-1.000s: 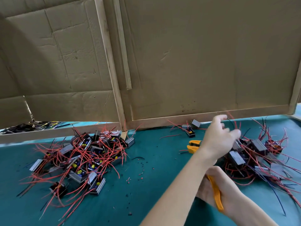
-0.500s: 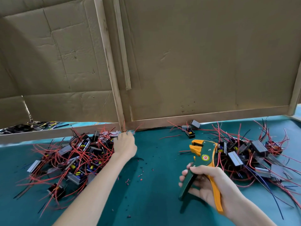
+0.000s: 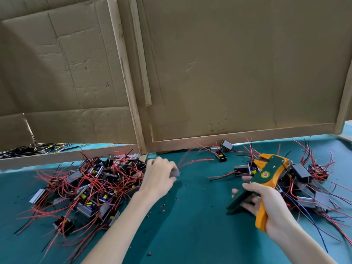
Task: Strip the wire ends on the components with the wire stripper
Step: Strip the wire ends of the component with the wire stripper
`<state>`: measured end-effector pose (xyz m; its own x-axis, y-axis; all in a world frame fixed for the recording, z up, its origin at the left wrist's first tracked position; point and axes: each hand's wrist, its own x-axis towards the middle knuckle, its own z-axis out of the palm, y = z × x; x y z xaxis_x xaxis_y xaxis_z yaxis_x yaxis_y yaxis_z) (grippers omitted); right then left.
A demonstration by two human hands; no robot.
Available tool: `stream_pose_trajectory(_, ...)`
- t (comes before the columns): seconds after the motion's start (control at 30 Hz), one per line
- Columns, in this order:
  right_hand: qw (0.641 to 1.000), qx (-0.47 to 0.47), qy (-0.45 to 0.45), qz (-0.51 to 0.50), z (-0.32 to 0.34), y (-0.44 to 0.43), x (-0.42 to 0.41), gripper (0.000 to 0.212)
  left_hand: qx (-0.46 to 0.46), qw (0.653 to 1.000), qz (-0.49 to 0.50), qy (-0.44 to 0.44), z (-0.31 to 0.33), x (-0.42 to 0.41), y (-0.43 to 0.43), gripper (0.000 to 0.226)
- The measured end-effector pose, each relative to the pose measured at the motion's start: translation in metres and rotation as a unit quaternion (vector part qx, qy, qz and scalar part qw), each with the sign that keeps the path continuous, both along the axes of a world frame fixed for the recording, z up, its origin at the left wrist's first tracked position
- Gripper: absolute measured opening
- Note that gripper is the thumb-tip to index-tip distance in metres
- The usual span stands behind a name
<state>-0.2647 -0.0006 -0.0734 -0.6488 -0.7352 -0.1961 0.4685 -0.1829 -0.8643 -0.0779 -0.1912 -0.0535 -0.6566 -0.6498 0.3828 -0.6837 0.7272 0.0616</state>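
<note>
My right hand point(image 3: 266, 204) grips the handles of the green and orange wire stripper point(image 3: 266, 174), its jaws pointing up and away, near the right pile of components point(image 3: 308, 183). My left hand point(image 3: 158, 175) holds a small grey component point(image 3: 174, 172) just right of the left pile of components point(image 3: 85, 185). Red wires point(image 3: 196, 161) trail blurred from that component to the right. Both piles are grey boxes tangled in red and black wires on the green mat point(image 3: 190, 225).
A cardboard wall point(image 3: 228, 73) with wooden frames stands along the back of the mat. Three loose components point(image 3: 222, 151) lie by its base. Bits of cut insulation point(image 3: 163, 204) dot the mat between my arms. Black wires point(image 3: 38, 148) lie behind the left frame.
My left hand dropped a component at the right pile, swung to the left pile, and now draws a component out toward the centre. My right hand raised the stripper upright.
</note>
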Motion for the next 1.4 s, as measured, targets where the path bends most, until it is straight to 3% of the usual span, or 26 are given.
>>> stream_pose_trajectory(0.13,0.999,0.014,0.016,-0.026,0.001,0.000,-0.003,0.017,0.056,0.994,-0.060,-0.074,0.002,0.003,0.025,0.022)
stream_pose_trajectory(0.27,0.999,0.008,-0.001,-0.042,0.004,0.001,-0.009,0.014,0.112,0.987,-0.078,-0.080,-0.002,0.014,0.030,0.024)
stream_pose_trajectory(0.33,0.999,0.001,-0.015,-0.030,0.004,0.002,-0.008,0.014,0.163,0.982,-0.085,-0.044,0.002,0.019,0.030,0.024)
stream_pose_trajectory(0.43,1.000,-0.011,-0.016,0.008,0.002,0.002,0.003,0.013,0.208,0.974,-0.033,0.089,0.011,0.029,0.030,0.006)
stream_pose_trajectory(0.6,0.994,-0.008,0.018,0.104,-0.002,0.000,0.026,0.017,0.243,0.953,0.127,0.130,0.003,0.029,0.029,0.043)
stream_pose_trajectory(0.7,0.987,-0.012,0.019,0.159,-0.002,0.000,0.035,0.019,0.248,0.945,0.112,0.182,-0.015,0.017,0.035,0.030)
stream_pose_trajectory(0.83,0.980,-0.028,0.031,0.196,0.004,0.003,0.041,0.034,0.326,0.893,0.023,0.310,-0.026,0.009,0.038,0.010)
stream_pose_trajectory(1.03,0.972,-0.083,0.047,0.216,0.011,0.008,0.042,0.028,0.396,0.799,-0.067,0.448,-0.007,0.008,0.042,0.024)
stream_pose_trajectory(1.13,0.967,-0.096,0.057,0.228,0.013,0.008,0.043,0.028,0.401,0.770,-0.101,0.486,0.013,0.011,0.045,0.024)
stream_pose_trajectory(1.23,0.960,-0.098,0.063,0.253,0.018,0.008,0.047,0.023,0.399,0.777,-0.132,0.468,0.035,0.020,0.051,0.014)
stream_pose_trajectory(1.33,0.948,-0.101,0.059,0.297,0.022,0.011,0.051,0.023,0.396,0.815,-0.162,0.391,0.054,0.029,0.057,0.009)
stream_pose_trajectory(1.4,0.938,-0.101,0.056,0.327,0.025,0.013,0.054,0.025,0.409,0.819,-0.194,0.353,0.063,0.034,0.061,0.013)
